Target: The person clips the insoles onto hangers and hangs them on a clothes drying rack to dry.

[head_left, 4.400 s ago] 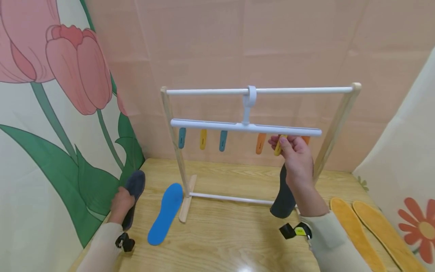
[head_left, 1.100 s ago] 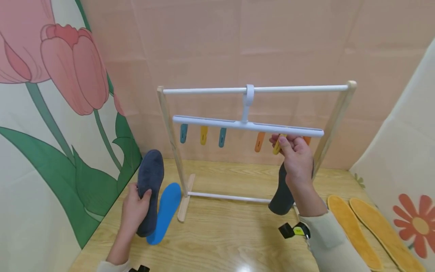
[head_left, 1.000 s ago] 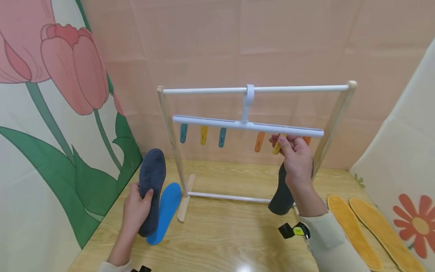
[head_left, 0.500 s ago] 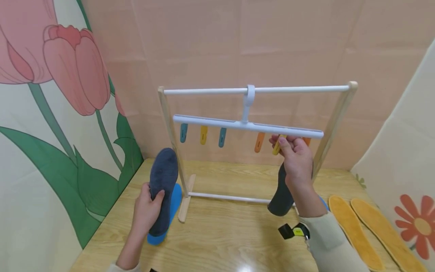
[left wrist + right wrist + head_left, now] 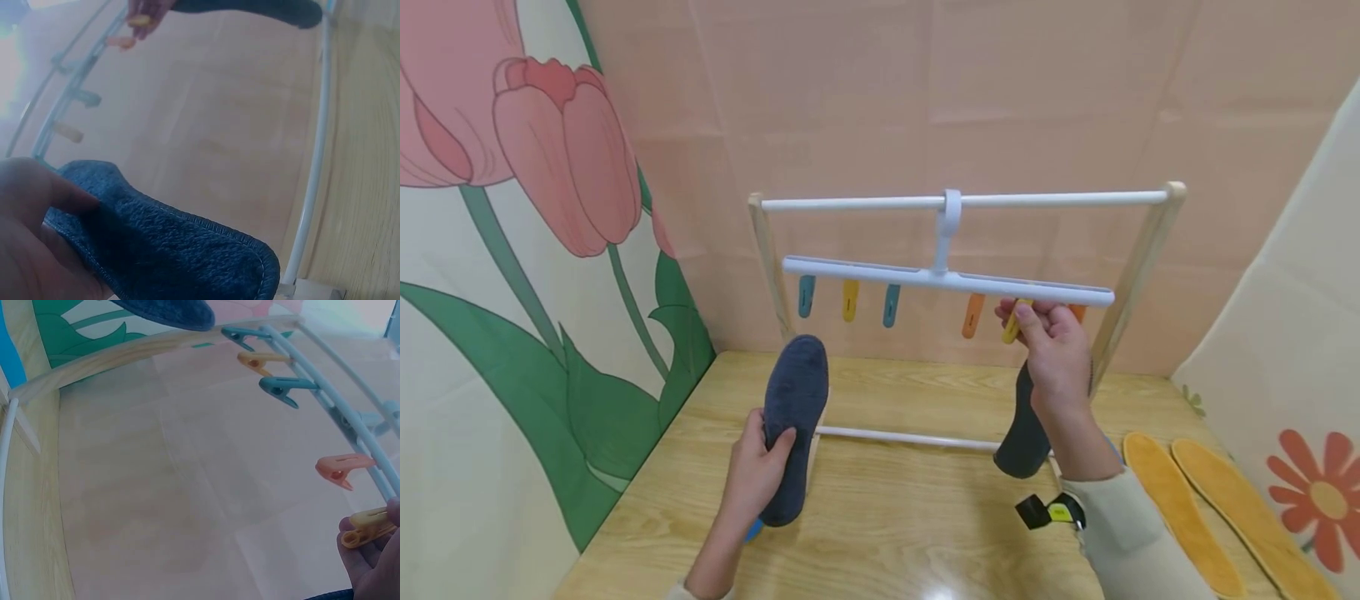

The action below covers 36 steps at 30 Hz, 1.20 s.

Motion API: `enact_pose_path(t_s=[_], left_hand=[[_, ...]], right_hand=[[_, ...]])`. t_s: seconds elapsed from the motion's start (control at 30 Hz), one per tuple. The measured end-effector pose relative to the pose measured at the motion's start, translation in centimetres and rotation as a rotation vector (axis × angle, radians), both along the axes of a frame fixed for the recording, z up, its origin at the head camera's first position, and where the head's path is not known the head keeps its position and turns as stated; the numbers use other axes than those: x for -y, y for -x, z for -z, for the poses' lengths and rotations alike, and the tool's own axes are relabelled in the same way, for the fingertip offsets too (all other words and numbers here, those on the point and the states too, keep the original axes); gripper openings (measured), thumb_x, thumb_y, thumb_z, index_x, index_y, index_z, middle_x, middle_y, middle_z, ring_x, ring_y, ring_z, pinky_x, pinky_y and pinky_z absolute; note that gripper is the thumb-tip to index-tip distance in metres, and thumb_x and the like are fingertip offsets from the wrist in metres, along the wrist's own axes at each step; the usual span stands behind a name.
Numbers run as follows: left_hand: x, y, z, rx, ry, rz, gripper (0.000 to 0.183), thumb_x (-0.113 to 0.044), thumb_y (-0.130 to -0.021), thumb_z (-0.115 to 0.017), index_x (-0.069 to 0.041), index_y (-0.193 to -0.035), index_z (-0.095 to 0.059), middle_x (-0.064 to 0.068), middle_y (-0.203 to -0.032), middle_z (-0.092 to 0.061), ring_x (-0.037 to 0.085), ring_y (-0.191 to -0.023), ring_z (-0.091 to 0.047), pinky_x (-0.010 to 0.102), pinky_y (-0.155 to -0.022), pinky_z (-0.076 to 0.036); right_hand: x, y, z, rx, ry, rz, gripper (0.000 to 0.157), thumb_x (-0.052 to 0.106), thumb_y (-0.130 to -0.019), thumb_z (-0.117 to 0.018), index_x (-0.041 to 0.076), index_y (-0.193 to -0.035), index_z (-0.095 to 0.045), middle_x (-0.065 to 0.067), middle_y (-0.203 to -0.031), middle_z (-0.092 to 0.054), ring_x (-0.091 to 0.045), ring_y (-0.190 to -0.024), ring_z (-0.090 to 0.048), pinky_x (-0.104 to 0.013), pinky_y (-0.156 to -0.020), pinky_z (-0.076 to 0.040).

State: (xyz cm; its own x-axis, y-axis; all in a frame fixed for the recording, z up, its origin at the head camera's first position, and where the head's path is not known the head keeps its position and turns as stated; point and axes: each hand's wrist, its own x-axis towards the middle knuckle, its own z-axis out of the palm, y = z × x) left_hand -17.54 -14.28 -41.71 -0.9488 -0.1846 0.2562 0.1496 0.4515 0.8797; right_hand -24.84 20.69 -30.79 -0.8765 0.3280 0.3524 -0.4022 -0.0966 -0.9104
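Observation:
In the head view my left hand (image 5: 752,475) grips a dark navy insole (image 5: 799,400) by its side, thumb on its face. The insole stands upright above the table, in front of the rack's left leg. At the right end of the white clip hanger (image 5: 872,272), my right hand (image 5: 1060,354) pinches a yellow clothespin (image 5: 1017,323). Below that hand hangs a second dark insole (image 5: 1021,437), its upper part hidden behind the hand. Teal clips (image 5: 891,306), a yellow clip (image 5: 850,301) and orange clips (image 5: 973,317) hang along the hanger with nothing in them.
The hanger hooks over the top bar (image 5: 1060,199) of a wooden-legged rack. Two orange-yellow insoles (image 5: 1195,517) lie at the table's right. A blue insole (image 5: 753,530) is mostly hidden behind the left hand's insole. A low white bar (image 5: 917,437) joins the rack's legs.
My left hand has raised the navy insole from the far left and carried it rightward, now covering most of the blue insole. The right hand stays at the yellow clothespin.

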Motion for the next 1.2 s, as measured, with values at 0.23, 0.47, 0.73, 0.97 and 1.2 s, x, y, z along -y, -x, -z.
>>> enact_pose_path(t_s=[0.23, 0.47, 0.73, 0.97, 1.2], left_hand=[[-1.1, 0.4, 0.0, -0.012, -0.029, 0.031, 0.033, -0.010, -0.099, -0.063, 0.000, -0.129, -0.052, 0.021, -0.120, -0.068, 0.033, -0.110, -0.066, 0.049, -0.091, -0.052], [-2.3, 0.7, -0.1, -0.033, -0.057, 0.110, 0.034, -0.010, -0.100, -0.061, 0.002, -0.131, -0.050, 0.022, -0.121, -0.067, 0.033, -0.108, -0.066, 0.050, -0.090, -0.054], [-3.8, 0.8, 0.1, -0.071, -0.051, 0.160, 0.037, -0.013, -0.100, -0.062, -0.001, -0.133, -0.051, 0.021, -0.120, -0.068, 0.033, -0.104, -0.069, 0.049, -0.085, -0.056], [-5.3, 0.9, 0.0, -0.066, -0.045, 0.204, 0.030, -0.016, -0.101, -0.063, -0.003, -0.126, -0.054, 0.019, -0.115, -0.070, 0.031, -0.099, -0.070, 0.047, -0.081, -0.057], [-6.6, 0.9, -0.4, -0.078, -0.046, 0.227, 0.026, -0.014, -0.100, -0.063, -0.002, -0.121, -0.055, 0.018, -0.110, -0.069, 0.029, -0.096, -0.069, 0.043, -0.078, -0.055]], right_hand=[[0.0, -0.3, -0.1, 0.013, -0.013, 0.001, 0.038, 0.030, -0.095, -0.069, 0.005, -0.123, -0.064, -0.009, -0.114, -0.074, -0.018, -0.106, -0.072, -0.024, -0.093, -0.055], [0.0, -0.3, -0.1, 0.013, -0.017, 0.004, 0.037, 0.030, -0.095, -0.068, 0.005, -0.122, -0.065, -0.009, -0.113, -0.074, -0.018, -0.105, -0.072, -0.025, -0.094, -0.055], [0.0, -0.3, 0.0, 0.005, -0.003, -0.002, 0.037, 0.029, -0.095, -0.069, 0.003, -0.122, -0.064, -0.010, -0.113, -0.074, -0.019, -0.105, -0.072, -0.024, -0.092, -0.055], [0.1, -0.3, 0.1, 0.008, -0.007, -0.004, 0.038, 0.029, -0.095, -0.069, 0.003, -0.122, -0.064, -0.011, -0.114, -0.074, -0.019, -0.105, -0.072, -0.023, -0.091, -0.055], [0.1, -0.3, 0.1, 0.001, 0.002, 0.002, 0.036, 0.028, -0.095, -0.068, 0.003, -0.121, -0.065, -0.010, -0.112, -0.074, -0.019, -0.105, -0.072, -0.024, -0.091, -0.056]])
